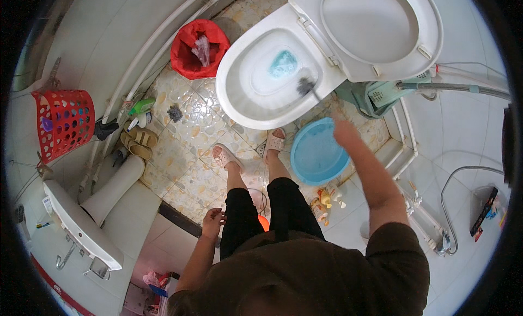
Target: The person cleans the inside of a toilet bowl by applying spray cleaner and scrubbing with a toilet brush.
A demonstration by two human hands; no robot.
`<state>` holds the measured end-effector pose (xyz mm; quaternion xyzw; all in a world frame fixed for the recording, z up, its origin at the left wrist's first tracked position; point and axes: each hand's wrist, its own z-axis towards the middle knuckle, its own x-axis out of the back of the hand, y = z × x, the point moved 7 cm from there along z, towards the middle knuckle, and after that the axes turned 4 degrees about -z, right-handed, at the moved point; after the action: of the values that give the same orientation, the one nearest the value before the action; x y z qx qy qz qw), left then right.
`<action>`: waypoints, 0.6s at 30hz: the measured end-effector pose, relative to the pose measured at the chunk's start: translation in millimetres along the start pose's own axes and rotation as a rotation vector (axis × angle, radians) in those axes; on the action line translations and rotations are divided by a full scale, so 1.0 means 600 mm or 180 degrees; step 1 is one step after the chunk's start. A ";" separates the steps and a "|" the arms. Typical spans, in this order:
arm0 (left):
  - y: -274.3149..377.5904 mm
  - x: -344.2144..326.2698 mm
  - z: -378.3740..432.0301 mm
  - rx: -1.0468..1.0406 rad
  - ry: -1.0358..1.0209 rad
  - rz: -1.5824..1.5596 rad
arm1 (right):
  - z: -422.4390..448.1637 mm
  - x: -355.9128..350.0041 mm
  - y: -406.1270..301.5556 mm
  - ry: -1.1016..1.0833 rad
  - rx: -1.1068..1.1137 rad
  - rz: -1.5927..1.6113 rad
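Observation:
A toilet brush (305, 86) with a dark, blurred head is inside the white toilet bowl (241, 107), against its side nearest the blue basin. Its thin handle runs over the rim towards my right hand (345, 132), which is closed around the handle's end; the grip itself is blurred. Blue-green water (283, 64) with some foam lies at the bottom of the bowl. The toilet seat (429, 34) is raised. My left hand (213, 222) hangs beside my left knee with loosely curled fingers and holds nothing.
A light blue basin (318, 152) of liquid stands right of my feet, with several bottles (325, 197) near it. Left of the toilet are a red-lined bin (200, 50), a scouring pad (175, 113), spray bottles (142, 106) and sandals (141, 140). A pedestal washbasin (86, 230) is at lower left. The tiles look wet.

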<state>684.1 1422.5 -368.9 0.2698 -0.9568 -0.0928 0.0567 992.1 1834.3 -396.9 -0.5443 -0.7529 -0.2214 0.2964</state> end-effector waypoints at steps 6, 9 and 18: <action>-0.011 0.020 0.004 -0.0009 -0.0032 0.0007 | -0.072 -0.044 -0.106 -0.0586 0.0144 0.0350; 0.002 0.022 0.003 -0.0209 -0.0063 -0.0087 | -0.022 -0.001 -0.078 -0.0257 0.0177 0.0037; -0.017 -0.011 -0.002 -0.0107 -0.0010 -0.0027 | -0.047 0.059 -0.066 0.0129 0.0082 0.0158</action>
<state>695.0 1417.2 -370.3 0.2728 -0.9540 -0.1095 0.0592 952.3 1827.9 -352.7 -0.5544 -0.7358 -0.2152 0.3240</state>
